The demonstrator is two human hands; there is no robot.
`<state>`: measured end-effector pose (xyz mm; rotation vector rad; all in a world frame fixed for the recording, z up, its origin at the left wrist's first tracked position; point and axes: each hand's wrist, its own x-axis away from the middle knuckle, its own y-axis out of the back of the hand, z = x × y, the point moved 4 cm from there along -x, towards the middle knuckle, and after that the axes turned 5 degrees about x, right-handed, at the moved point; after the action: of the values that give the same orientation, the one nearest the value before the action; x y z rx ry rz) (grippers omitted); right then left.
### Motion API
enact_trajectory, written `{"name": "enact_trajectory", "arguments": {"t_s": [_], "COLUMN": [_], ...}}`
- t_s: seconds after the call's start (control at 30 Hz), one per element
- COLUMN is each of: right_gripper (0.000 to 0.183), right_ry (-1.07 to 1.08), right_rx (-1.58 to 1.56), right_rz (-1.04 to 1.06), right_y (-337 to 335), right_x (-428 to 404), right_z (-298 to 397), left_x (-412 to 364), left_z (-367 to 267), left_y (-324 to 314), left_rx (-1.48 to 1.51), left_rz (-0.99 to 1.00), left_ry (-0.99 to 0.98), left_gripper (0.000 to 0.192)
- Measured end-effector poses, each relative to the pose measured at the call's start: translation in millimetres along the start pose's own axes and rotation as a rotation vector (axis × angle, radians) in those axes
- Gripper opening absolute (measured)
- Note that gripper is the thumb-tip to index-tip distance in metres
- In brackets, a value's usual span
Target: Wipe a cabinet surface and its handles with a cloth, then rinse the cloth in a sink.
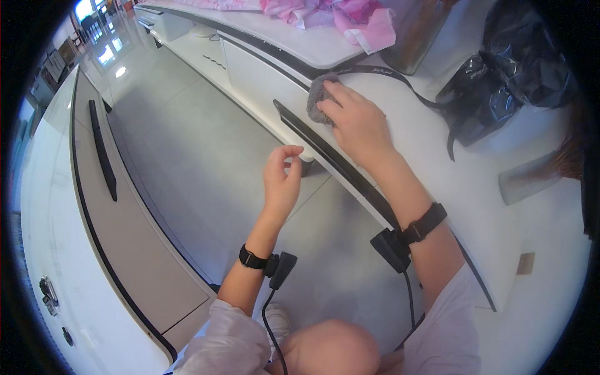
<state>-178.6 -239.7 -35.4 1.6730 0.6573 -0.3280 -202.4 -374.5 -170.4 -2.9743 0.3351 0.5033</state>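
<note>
My right hand (360,123) presses a grey fluffy cloth (318,101) against the edge of a white low cabinet (417,136), fingers bent over it. My left hand (282,176) hangs in the air above the floor, left of the cabinet. It holds nothing; its fingers are curled, with a gap between thumb and fingers. Below the cloth, a long black drawer handle (323,149) runs along the cabinet front. Just beyond my right hand, a black ribbon (391,74) bearing writing trails across the top.
A black plastic bag (487,98) and a glass vase (529,183) on its side lie to the right. Pink fabric (328,16) covers part of the raised far top. A white-topped table (61,225) with drawers stands left, across the tiled floor (187,131). Cables hang from both wrists.
</note>
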Motion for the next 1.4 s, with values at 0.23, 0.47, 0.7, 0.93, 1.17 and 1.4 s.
{"name": "enact_trajectory", "arguments": {"t_s": [0.23,0.47,0.7,0.93,1.17,1.4], "right_gripper": [0.018,0.016,0.017,0.016,0.018,0.031], "right_ry": [0.155,0.286,0.321,0.273,-0.518,-1.281], "right_rx": [0.115,0.186,0.307,0.21,-0.551,-1.901], "right_rz": [-0.056,-0.101,-0.105,-0.031,0.374,0.057], "right_y": [-0.9,-7.6,-23.8,-34.8,6.0,-12.9], "right_x": [3.0,3.6,10.3,60.6,97.2,189.8], "right_z": [7.4,11.8,19.7,20.9,34.9,82.7], "left_x": [7.7,17.5,34.1,54.1,71.7,115.4], "left_z": [8.5,23.5,26.8,14.3,16.3,11.3], "left_y": [-6.2,-4.6,21.0,24.9,21.5,0.0], "left_rx": [0.005,-0.032,-0.035,0.199,0.148,0.44], "left_rz": [0.014,0.071,0.099,0.018,0.209,0.503], "left_ry": [0.006,0.058,0.145,0.186,0.182,0.453], "left_gripper": [0.012,0.015,0.015,0.018,0.023,0.037]}}
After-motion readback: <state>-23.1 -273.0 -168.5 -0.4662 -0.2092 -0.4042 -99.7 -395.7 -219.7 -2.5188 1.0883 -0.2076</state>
